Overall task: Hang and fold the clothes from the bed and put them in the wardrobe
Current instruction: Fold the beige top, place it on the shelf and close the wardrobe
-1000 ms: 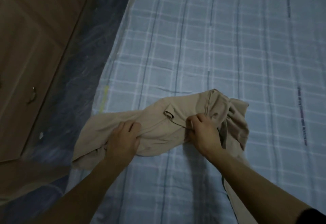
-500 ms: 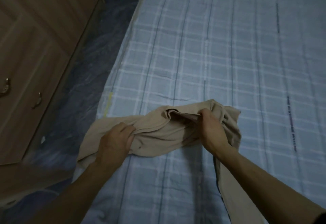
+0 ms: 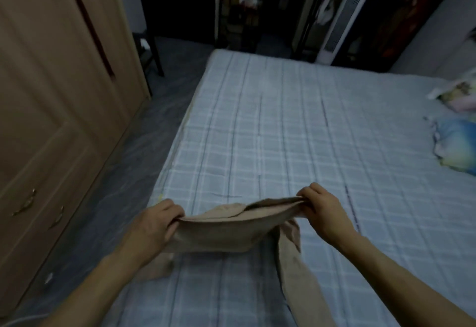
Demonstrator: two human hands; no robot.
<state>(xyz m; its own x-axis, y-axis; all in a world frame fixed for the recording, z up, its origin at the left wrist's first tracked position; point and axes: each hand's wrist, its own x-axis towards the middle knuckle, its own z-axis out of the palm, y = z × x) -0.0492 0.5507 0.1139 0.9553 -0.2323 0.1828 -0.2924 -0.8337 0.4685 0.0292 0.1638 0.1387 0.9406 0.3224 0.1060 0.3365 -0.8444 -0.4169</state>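
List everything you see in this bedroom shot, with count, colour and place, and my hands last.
beige garment: one, tan, held up over the near edge of the bed, a leg trailing down at right
bed: one, pale blue checked cover, centre
wardrobe: one, light brown wood, left
pillows: two, pastel prints, right edge of the bed
tower fan: one, white, beyond the bed
hanging clothes: several, dark and red, top right
floor: grey, between the wardrobe and the bed
left hand: grips the garment's left end
right hand: pinches its right end
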